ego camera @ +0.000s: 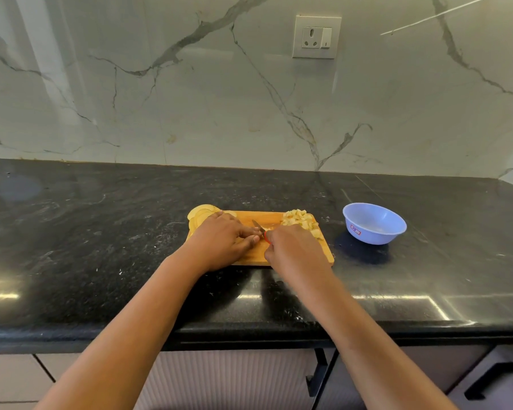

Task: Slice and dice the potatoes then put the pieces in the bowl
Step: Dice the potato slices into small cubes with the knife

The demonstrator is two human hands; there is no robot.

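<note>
Head view. Midway through dicing, by the look of it, on a wooden cutting board [258,257] set lengthwise left to right on a black speckled countertop [101,232].

In the right hand [293,250], fingers wrapped round its red handle, a small knife [257,224] with the blade aimed away and leftward, toward the left hand [222,241]. There, fingers curled down with tips right beside the blade; anything beneath them hidden, so no telling whether gripping or only pressing.

At the board's far-left corner, nearer the left hand, pale potato slices [200,216]: thin, round, flat, overlapping. At the far-right corner, just beyond the right hand, a heap of small yellowish diced pieces [299,221]. Further right, apart from the board, a smooth light-blue plastic bowl [367,236] with no pieces visible inside. For the transfer, probably a short rightward carry, closest to the right hand.
</note>
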